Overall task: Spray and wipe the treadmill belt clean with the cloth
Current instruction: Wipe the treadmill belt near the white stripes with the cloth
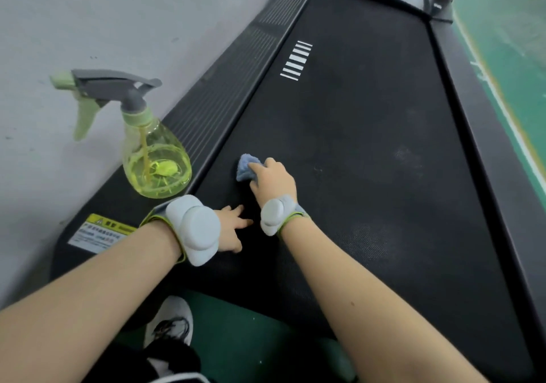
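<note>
Two bare forearms reach in from the bottom edge, without sleeves. Each wrist carries a strapped-on device: a pale grey-white plastic housing of rounded, overlapping lobes, fixed to a grey band edged in lime green. The left wrist device (193, 229) looks larger, being nearer the camera; the right wrist device (274, 216) is the same design. The left hand (232, 229) and right hand (273, 182) are ungloved, with no rings seen. Below, a white sneaker (171, 320) with dark laces shows beneath dark trousers (165, 362).
</note>
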Available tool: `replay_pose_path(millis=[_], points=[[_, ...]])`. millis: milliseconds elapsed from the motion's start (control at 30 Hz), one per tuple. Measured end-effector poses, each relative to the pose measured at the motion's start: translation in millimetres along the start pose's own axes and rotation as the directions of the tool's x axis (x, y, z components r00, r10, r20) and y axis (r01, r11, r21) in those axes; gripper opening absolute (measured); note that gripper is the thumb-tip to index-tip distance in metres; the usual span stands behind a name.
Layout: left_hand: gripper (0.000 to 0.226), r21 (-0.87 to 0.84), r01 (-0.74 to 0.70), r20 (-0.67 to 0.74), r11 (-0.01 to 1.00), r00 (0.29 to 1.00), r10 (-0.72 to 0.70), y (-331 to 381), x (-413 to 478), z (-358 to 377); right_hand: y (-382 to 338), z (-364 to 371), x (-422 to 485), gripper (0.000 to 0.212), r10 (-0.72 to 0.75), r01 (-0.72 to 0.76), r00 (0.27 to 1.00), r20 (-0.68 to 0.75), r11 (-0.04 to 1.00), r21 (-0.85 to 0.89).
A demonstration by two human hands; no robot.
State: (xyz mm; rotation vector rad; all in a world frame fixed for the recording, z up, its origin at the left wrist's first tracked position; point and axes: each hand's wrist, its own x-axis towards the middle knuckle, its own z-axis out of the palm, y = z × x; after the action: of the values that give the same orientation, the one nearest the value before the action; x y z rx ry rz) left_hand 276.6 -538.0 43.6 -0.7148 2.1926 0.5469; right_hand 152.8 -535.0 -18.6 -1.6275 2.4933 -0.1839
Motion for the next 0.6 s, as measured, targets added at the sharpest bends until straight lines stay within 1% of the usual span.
replay_pose_path(millis=[67, 100, 167, 233, 300, 333, 367, 400, 433, 467, 533, 600], points=[[0.065, -0.010, -0.001, -0.003, 1.000, 1.000, 0.001, 1.8, -2.4, -1.4, 26.1, -5.0, -3.9, 0.035, 0.049, -0.050, 0.999, -0.012, 0.997, -0.065], [0.064, -0.014, -0.006, -0.001, 1.000, 1.000, 0.006, 2.8, -3.0, -1.8, 43.3, -7.1, -5.9, 0.033, 0.103, -0.104, 0.995, -0.016, 0.991, -0.085], [0.063, -0.020, -0.013, 0.009, 1.000, 1.000, 0.013, 2.7, -4.0, -2.4, 82.8, -12.9, -12.6, 0.032, 0.278, -0.280, 0.960, -0.033, 0.955, -0.100], [0.063, -0.007, -0.011, 0.017, 1.000, 1.000, 0.011, 0.2, -6.0, -2.7, 120.8, -22.5, -23.7, 0.034, 0.472, -0.476, 0.880, -0.060, 0.874, -0.102], [0.063, 0.004, -0.007, 0.019, 1.000, 1.000, 0.007, -2.5, -9.0, -2.5, 147.1, -32.1, -32.1, 0.036, 0.616, -0.620, 0.785, -0.064, 0.780, -0.086], [0.063, 0.008, -0.006, 0.021, 1.000, 1.000, 0.006, -2.3, -9.2, -3.1, 154.9, -34.4, -33.8, 0.036, 0.666, -0.667, 0.745, -0.049, 0.742, -0.063], [0.063, 0.009, -0.005, 0.018, 1.000, 1.000, 0.005, -3.7, -10.3, -3.3, 155.1, -34.5, -32.5, 0.035, 0.693, -0.694, 0.720, -0.029, 0.719, -0.036], [0.063, 0.008, -0.004, 0.015, 1.000, 1.000, 0.004, -5.0, -11.1, -3.5, 151.1, -32.8, -29.2, 0.035, 0.700, -0.700, 0.714, -0.015, 0.714, -0.005], [0.063, 0.005, -0.002, 0.013, 1.000, 1.000, 0.002, -6.0, -11.7, -2.9, 142.5, -30.7, -25.0, 0.035, 0.690, -0.689, 0.724, -0.010, 0.724, 0.023], [0.063, 0.002, 0.000, 0.010, 1.000, 1.000, 0.000, -7.1, -11.9, -2.4, 131.4, -27.6, -19.9, 0.036, 0.661, -0.660, 0.750, -0.013, 0.750, 0.043], [0.062, 0.000, 0.005, 0.006, 1.000, 1.000, -0.005, -8.6, -13.4, -1.2, 99.7, -20.1, -7.8, 0.036, 0.560, -0.559, 0.828, -0.011, 0.827, 0.059], [0.062, 0.005, 0.012, -0.010, 1.000, 1.000, -0.012, -5.8, -13.7, -1.4, 58.7, -13.7, 2.0, 0.034, 0.416, -0.416, 0.909, 0.003, 0.907, 0.063]])
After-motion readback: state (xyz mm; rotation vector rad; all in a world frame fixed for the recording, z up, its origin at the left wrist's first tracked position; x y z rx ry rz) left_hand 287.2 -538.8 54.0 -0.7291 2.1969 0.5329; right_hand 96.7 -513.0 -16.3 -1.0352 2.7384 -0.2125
